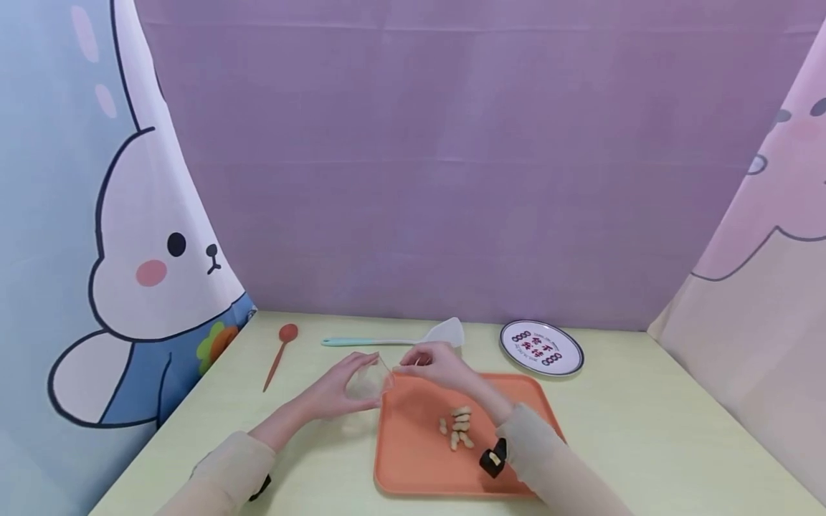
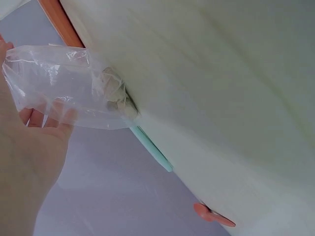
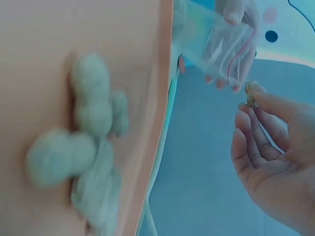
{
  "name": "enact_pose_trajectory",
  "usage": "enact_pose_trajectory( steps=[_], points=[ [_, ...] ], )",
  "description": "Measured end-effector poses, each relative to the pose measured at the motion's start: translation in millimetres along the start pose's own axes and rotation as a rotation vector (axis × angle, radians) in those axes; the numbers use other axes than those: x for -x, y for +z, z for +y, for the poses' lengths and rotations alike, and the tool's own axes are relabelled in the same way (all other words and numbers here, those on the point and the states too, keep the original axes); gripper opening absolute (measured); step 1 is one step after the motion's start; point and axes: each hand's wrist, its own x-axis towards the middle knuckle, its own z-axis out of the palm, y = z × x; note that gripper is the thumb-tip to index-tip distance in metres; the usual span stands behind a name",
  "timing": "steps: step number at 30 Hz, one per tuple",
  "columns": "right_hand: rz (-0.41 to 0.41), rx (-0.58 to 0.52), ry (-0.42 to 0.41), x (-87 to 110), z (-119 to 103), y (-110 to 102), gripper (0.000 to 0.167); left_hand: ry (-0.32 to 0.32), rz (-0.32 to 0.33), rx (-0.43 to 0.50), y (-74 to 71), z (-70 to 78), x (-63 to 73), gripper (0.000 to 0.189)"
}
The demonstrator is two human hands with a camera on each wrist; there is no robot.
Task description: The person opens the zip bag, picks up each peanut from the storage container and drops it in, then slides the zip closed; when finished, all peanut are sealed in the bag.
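My left hand (image 1: 332, 390) holds a clear zip bag (image 2: 54, 73) by its mouth, thumb on one side and fingers on the other. A few peanuts (image 2: 114, 88) lie at the bottom of the bag, blurred by the plastic. Beside the bag's mouth, my right hand (image 1: 442, 367) pinches a single peanut (image 3: 251, 94) between thumb and fingertips. Several loose peanuts (image 1: 461, 426) sit on the orange tray (image 1: 409, 462) below the right forearm; in the right wrist view these peanuts (image 3: 92, 96) show large and close.
Behind the hands lies a spatula (image 1: 445, 332) with a mint handle. A red spoon (image 1: 282, 347) is at the left on the pale table (image 1: 645, 430). A white plate (image 1: 516, 351) with red lettering stands at the back right. A purple cloth (image 1: 413, 179) hangs behind.
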Motion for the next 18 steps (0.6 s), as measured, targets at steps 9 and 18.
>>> enact_pose_trajectory(
  steps=[9,18],
  points=[
    [-0.031,-0.014,-0.012,-7.5,-12,13,0.013,0.016,0.009,0.006,-0.1,0.7,-0.2,0.080],
    [-0.071,-0.033,-0.001,-8.4,-15,19,0.019,0.026,0.004,0.014,-1.9,1.4,0.3,0.080]
  ],
)
